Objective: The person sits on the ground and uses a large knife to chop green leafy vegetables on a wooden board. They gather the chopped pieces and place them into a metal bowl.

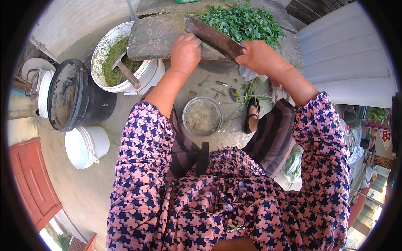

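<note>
My right hand (pixel 260 59) is closed round the handle end of a broad, dark-bladed cleaver (pixel 215 38). Its blade slants up and left over a worn wooden board (pixel 153 37). Right beside the blade, my left hand (pixel 186 53) is curled into a fist over the board's near edge. Whatever it may hold is hidden by the fingers, though a bit of green shows by the knuckles. Behind the cleaver lies a heap of chopped green leaves (pixel 247 25) on a weathered table.
Left of the board stands a white bucket (pixel 96 54) of green mash with a wooden-handled tool (pixel 127 73) in it. A black bucket (pixel 100 98) and a white pail (pixel 98 142) are farther left. Between my feet sits a round basin (pixel 202 117), with plant scraps (pixel 251 90) nearby.
</note>
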The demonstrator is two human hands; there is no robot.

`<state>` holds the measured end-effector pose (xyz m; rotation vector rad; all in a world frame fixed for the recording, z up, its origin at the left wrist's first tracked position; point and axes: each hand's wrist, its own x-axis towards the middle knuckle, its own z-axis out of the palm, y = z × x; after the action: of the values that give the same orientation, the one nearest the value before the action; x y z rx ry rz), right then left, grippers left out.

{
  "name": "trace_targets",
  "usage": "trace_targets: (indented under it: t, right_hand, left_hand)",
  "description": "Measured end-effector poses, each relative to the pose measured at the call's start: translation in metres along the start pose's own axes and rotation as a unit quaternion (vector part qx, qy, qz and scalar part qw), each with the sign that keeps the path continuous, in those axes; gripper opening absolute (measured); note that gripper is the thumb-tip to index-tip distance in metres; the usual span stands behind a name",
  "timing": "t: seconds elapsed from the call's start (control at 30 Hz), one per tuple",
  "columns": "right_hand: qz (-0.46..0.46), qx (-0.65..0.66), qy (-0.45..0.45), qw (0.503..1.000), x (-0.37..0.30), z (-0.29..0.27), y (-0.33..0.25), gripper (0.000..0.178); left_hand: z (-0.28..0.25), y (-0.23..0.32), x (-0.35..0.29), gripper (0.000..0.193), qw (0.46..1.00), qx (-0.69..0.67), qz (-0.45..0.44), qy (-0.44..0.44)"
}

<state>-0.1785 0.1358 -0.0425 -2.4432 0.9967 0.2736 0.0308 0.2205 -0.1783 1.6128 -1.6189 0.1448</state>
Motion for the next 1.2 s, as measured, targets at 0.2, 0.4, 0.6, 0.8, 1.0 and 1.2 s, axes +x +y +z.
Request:
trace_targets:
  t: [0.2,0.4,0.6,0.8,1.0,1.2]
  right_hand:
    - [0.081,0.071,-0.086,0.991,0.019,-0.006,-0.012,0.029]
    - [0.117,0.099,-0.097,0.983,0.028,0.000,-0.007,0.041]
    - [0.133,0.189,-0.016,0.973,0.030,0.007,0.003,0.041]
    - [0.156,0.404,0.123,0.893,0.019,-0.002,0.052,0.029]
    - [0.115,0.596,0.237,0.758,-0.018,0.006,0.068,0.022]
    - [0.078,0.689,0.261,0.672,-0.039,0.008,0.075,0.019]
  left_hand:
    - [0.001,0.001,0.000,0.005,0.999,0.016,-0.005,-0.029]
    - [-0.001,0.001,0.006,0.004,0.999,0.024,0.003,-0.036]
    - [-0.010,0.003,0.016,0.003,0.995,0.054,-0.015,-0.079]
    - [-0.011,0.006,0.021,0.004,0.988,0.089,-0.033,-0.120]
    - [-0.018,0.003,0.038,0.020,0.983,0.062,-0.114,-0.129]
    - [-0.021,0.004,0.070,0.028,0.895,-0.332,-0.300,0.002]
